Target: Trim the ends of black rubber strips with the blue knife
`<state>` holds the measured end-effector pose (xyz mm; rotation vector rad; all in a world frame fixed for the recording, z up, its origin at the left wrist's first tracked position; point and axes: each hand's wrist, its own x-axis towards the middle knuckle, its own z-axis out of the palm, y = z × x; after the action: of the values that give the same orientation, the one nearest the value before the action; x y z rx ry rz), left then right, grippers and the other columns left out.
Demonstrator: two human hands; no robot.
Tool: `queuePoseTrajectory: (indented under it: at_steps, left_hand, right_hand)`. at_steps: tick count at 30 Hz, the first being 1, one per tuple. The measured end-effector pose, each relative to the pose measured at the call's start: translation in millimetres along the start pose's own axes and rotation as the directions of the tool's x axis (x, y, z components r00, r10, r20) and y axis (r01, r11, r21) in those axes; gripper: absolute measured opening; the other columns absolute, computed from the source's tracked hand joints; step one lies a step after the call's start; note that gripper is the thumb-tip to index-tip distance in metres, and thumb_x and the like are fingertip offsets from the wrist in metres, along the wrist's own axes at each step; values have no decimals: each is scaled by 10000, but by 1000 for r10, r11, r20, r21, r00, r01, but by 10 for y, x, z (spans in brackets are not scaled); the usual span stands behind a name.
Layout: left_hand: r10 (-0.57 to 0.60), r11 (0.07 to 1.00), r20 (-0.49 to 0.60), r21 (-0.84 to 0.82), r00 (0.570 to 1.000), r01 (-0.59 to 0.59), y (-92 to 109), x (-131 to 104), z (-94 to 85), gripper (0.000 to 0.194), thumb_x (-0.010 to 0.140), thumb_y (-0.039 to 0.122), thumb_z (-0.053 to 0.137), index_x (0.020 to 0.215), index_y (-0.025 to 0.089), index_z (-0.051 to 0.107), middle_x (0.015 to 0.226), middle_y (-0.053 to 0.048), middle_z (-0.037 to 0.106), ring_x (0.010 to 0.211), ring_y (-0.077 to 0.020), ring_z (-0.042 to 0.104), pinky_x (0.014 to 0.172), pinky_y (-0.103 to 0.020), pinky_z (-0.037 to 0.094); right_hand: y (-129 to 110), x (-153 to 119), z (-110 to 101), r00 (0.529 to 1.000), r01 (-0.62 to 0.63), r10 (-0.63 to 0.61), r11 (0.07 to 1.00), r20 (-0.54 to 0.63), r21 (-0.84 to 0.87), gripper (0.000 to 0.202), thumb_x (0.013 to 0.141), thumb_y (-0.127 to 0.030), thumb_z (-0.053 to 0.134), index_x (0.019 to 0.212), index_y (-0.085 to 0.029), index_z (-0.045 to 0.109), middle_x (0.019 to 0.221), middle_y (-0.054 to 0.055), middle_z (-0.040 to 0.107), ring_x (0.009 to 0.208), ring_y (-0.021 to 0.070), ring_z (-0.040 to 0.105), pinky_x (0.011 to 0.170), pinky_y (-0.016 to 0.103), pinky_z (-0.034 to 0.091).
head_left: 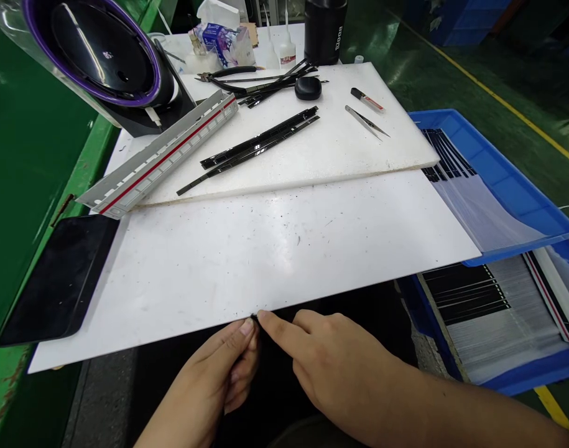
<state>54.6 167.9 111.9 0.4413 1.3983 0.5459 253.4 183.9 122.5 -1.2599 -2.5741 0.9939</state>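
My left hand (226, 361) is closed at the near edge of the white board, thumb pressed against the fingers. A tiny dark piece (254, 317) shows at its fingertips, too small to name. My right hand (326, 348) reaches in from the right, its index fingertip at that dark piece and its other fingers curled; its thumb is hidden. Farther off, several thin glossy black strips (260, 142) lie on a white foam slab (359, 149). A grey-white slotted rail with a red line (167, 152) leans across the slab's left end.
On the slab are tweezers (365, 122), a marker-like tube (368, 100), a black case (308, 88) and cutting pliers (228, 78). A phone (63, 277) lies left, below a purple-rimmed fan-like device (148, 62). Blue trays (512, 246) holding strips stand right. Dark specks dot the white board (209, 261).
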Motion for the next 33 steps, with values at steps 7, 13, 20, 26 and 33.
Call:
queuePoseTrajectory:
  at_steps: [7,13,20,26,33]
  left_hand:
    - [-5,1000,-24,8,1000,5,21,2,27,509,790,617,680,594,190,485,544,60,371,481,-79,242,417,-194,239]
    - [17,999,-25,40,1000,-16,38,19,33,536,773,644,681,577,189,474,531,59,367,476,-78,238,412,-195,238]
    - [-1,1000,-19,28,1000,2,5,38,-5,544,768,649,686,572,189,471,533,60,358,481,-80,237,413,-198,249]
    - [4,1000,-43,19,999,-3,15,30,17,545,723,670,712,578,191,496,527,58,371,475,-81,245,408,-200,254]
    - [10,1000,-38,17,999,-10,14,30,28,548,702,668,730,570,191,496,525,58,374,471,-79,249,404,-199,251]
  right_hand:
    - [-8,15,27,1000,-10,10,1000,19,-29,717,868,-84,452,1557,-205,296,910,51,634,630,185,566,515,304,333]
    - [-13,11,21,1000,-5,6,999,22,-35,681,894,-98,461,1552,-191,309,955,68,652,683,200,598,527,315,353]
    - [3,-1,-44,1000,2,-1,999,-12,38,667,888,-85,453,1535,-194,335,918,43,648,686,188,596,589,318,403]
    - [-7,-3,14,1000,0,-1,999,5,35,701,885,-94,463,1553,-211,286,925,45,638,679,189,587,564,308,391]
    - [-16,0,57,1000,1,-1,1000,10,-10,717,889,-99,469,1565,-211,257,935,51,627,648,183,564,539,304,380]
